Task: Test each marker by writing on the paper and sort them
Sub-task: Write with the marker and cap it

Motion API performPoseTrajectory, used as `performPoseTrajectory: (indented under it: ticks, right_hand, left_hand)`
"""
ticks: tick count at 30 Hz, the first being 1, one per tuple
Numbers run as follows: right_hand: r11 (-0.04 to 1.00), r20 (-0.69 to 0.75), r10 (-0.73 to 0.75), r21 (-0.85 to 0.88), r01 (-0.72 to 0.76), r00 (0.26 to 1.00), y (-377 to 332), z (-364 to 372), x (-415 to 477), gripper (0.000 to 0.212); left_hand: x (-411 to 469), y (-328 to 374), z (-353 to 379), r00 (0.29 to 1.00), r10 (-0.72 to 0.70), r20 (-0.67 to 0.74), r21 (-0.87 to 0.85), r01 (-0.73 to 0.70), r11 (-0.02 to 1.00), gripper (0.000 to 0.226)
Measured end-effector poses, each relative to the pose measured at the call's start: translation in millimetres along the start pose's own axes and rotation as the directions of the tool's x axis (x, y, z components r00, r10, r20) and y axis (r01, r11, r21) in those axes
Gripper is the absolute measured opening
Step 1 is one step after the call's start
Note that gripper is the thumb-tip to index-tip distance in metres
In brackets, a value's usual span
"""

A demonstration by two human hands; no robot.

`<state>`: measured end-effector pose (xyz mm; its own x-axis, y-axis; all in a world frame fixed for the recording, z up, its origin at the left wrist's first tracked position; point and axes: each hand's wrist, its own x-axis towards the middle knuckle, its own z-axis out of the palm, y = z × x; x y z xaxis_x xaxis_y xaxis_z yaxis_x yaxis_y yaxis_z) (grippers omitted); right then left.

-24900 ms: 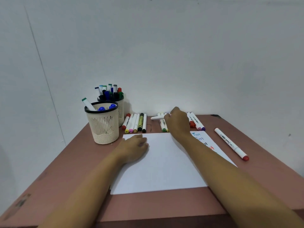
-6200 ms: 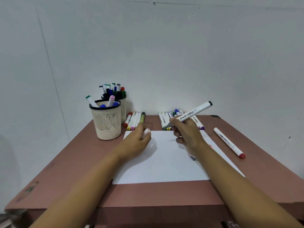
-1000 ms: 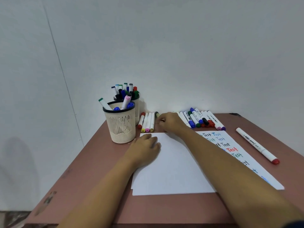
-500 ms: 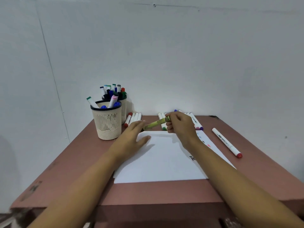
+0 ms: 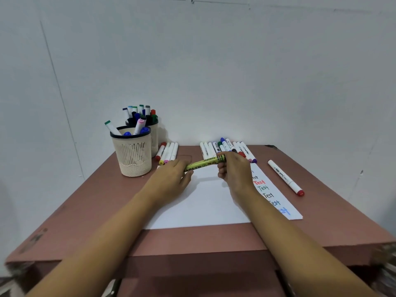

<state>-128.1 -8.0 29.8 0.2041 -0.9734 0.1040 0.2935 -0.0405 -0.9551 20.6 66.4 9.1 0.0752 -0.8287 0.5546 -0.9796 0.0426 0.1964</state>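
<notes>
The green marker [image 5: 203, 163] is held between both hands just above the far edge of the paper [image 5: 210, 206]. Its long axis runs left to right, and the right end is a little higher and nearer the wall. I can't tell which end has the cap. The right hand [image 5: 233, 170] has its fingers curled round the right end. The left hand [image 5: 171, 179] grips the left end, which is hidden behind its fingers, with the palm facing down over the sheet.

Two mesh cups stand at the far left of the table [image 5: 85, 206]. The front cup [image 5: 132, 155] holds a green-capped marker leaning left, a pink-capped one and two blue caps. The back cup [image 5: 154, 138], touching it from behind, is packed with upright markers capped in blue, teal, green, grey and red.

The left row [image 5: 168, 152] of markers lies beside the cups, pointing toward the wall. The right row [image 5: 227, 147] lies behind the right hand. A red-capped marker [image 5: 285, 177] lies alone to the right of the paper. "Test" is written several times down the paper's right edge in black, red, green and blue.
</notes>
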Motion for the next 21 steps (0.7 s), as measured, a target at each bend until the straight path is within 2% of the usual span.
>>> performPoseTrajectory:
  ticks: [4, 7, 13, 19, 21]
  right_hand:
    - [0.993, 0.070, 0.028, 0.111, -0.036, 0.997, 0.7, 2.2, -2.9, 0.028]
    - [0.999, 0.169, 0.027, 0.018, -0.030, 0.985, 7.1, 4.4, -6.7, 0.026]
    - [0.996, 0.231, 0.079, -0.065, -0.066, 0.970, 12.2, 6.0, -6.0, 0.024]
    - [0.995, 0.278, 0.000, -0.097, 0.028, 0.961, 14.0, 4.4, -1.7, 0.030]
    - [0.994, 0.340, -0.044, -0.078, 0.074, 0.939, 13.1, 2.2, -0.9, 0.030]
  left_hand:
    - [0.5, 1.9, -0.4, 0.997, 0.000, 0.079, -0.041, 0.003, 0.999, 0.024]
    - [0.3, 0.6, 0.1, 0.999, 0.020, 0.039, -0.054, -0.018, 0.998, 0.022]
    - [-0.4, 5.1, -1.4, 0.996, 0.070, 0.055, -0.179, -0.059, 0.982, 0.013]
    - [1.5, 6.8, 2.3, 0.998, 0.028, 0.059, -0.272, -0.010, 0.962, 0.007]
    - [2.3, 3.6, 2.6, 0.998, -0.005, 0.070, -0.347, 0.029, 0.938, 0.015]
